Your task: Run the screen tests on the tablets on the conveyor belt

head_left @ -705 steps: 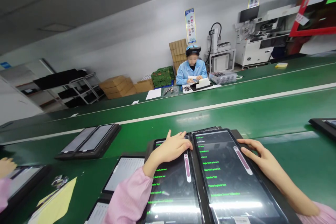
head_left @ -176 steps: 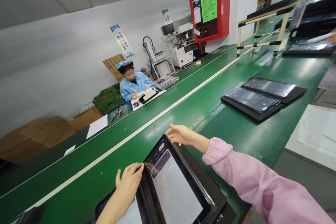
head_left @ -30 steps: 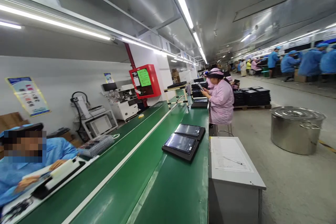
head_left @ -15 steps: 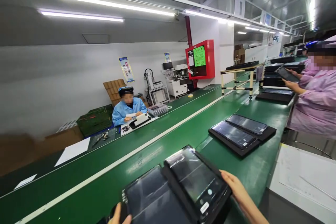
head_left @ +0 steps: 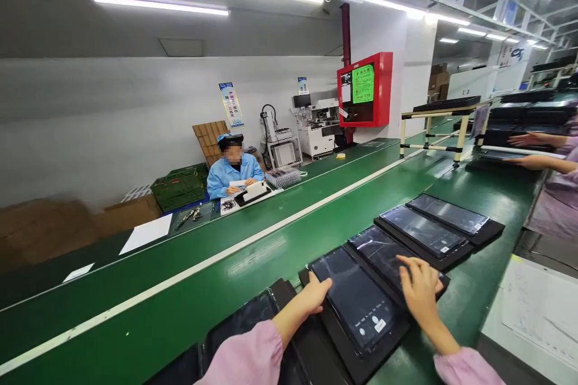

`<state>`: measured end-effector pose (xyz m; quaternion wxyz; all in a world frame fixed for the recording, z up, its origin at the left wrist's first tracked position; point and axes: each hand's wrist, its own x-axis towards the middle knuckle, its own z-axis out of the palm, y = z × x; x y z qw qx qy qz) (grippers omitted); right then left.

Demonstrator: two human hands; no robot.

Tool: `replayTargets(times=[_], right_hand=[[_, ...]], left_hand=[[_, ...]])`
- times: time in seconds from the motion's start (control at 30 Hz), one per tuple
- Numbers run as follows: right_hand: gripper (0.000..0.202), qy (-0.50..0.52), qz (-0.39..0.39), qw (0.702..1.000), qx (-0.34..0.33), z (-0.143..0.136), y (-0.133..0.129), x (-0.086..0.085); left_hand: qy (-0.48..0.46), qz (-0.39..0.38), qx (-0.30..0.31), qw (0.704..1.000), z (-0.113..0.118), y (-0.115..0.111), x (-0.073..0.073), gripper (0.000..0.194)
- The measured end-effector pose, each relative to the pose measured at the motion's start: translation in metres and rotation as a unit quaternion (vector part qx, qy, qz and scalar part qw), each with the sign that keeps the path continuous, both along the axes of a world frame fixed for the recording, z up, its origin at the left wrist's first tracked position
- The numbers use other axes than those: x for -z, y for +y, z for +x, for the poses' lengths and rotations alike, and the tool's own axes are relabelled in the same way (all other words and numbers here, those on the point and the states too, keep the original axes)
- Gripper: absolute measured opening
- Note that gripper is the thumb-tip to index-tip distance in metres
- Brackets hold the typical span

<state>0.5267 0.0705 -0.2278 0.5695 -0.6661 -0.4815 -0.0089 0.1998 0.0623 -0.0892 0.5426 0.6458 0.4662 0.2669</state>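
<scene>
A black tray [head_left: 323, 328] lies on the green conveyor belt, bearing two dark-screened tablets in clear film. My left hand [head_left: 313, 295] grips the tray's left edge beside the nearer tablet [head_left: 354, 295], its thumb lying over that tablet's edge. Over the farther tablet [head_left: 383, 252] hovers or rests my right hand [head_left: 419, 289], fingers bent and apart; I cannot tell if it touches the screen. To the lower left, partly behind my left arm, is another black tray [head_left: 284, 292] with a dark tablet [head_left: 244, 319]. White stickers show at the tablets' near ends.
Beyond my right hand lies a tray with two more tablets [head_left: 424, 228]. A cream-framed stand [head_left: 460, 138] straddles the belt farther off. A person in blue [head_left: 235, 171] sits across the belt. At right are co-worker's hands [head_left: 533, 150], stacked trays and papers [head_left: 537, 307].
The tray that both hands held up now lies on the belt against the farther tray. My right hand has left its edge and is over a tablet. Another tray shows at lower left.
</scene>
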Motion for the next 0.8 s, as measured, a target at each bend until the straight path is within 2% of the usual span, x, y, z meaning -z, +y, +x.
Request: replayTargets(times=[0.07,0.13,0.2,0.27,0.33,0.43,0.5,0.57,0.6,0.67,0.73,0.8], right_hand=[[0.036,-0.113,0.0,0.991,-0.071,-0.051,-0.015,0.002],[0.026,-0.248,-0.011,0.957,-0.15,-0.102,-0.03,0.01],[0.019,-0.325,-0.013,0.929,-0.177,-0.142,-0.039,0.023],[0.018,-0.362,-0.026,0.917,-0.168,-0.165,-0.042,0.035],[0.018,-0.376,-0.064,0.91,-0.16,-0.17,-0.042,0.042],[0.018,-0.382,-0.136,0.896,-0.181,-0.156,-0.043,0.035],[0.022,-0.38,-0.164,0.892,-0.182,-0.137,-0.044,0.026],[0.023,-0.38,-0.179,0.892,-0.167,-0.11,-0.041,0.019],[0.022,-0.387,-0.179,0.89,-0.164,-0.094,-0.039,0.019],[0.025,-0.415,-0.172,0.879,-0.161,-0.054,-0.03,0.024],[0.027,-0.429,-0.155,0.879,-0.137,-0.008,-0.018,0.032],[0.029,-0.404,-0.131,0.899,-0.108,0.036,-0.002,0.04]], left_hand=[[-0.02,0.006,0.006,1.0,-0.016,-0.019,-0.005,0.041],[-0.027,0.024,0.013,0.999,-0.029,-0.035,-0.015,0.037],[-0.033,0.039,0.022,0.998,-0.032,-0.044,-0.029,0.035],[-0.036,0.052,0.034,0.997,-0.024,-0.045,-0.046,0.037],[-0.04,0.062,0.044,0.996,-0.01,-0.044,-0.065,0.037],[-0.014,0.092,0.059,0.994,-0.006,-0.058,-0.093,0.027],[0.069,0.133,0.054,0.987,-0.025,-0.079,-0.109,0.028],[0.192,0.171,0.027,0.966,-0.058,-0.104,-0.117,0.031],[0.248,0.183,0.008,0.951,-0.077,-0.115,-0.117,0.032],[0.336,0.197,-0.026,0.921,-0.114,-0.131,-0.107,0.033],[0.398,0.193,-0.06,0.895,-0.147,-0.135,-0.088,0.034],[0.45,0.159,-0.105,0.872,-0.172,-0.13,-0.064,0.038]])
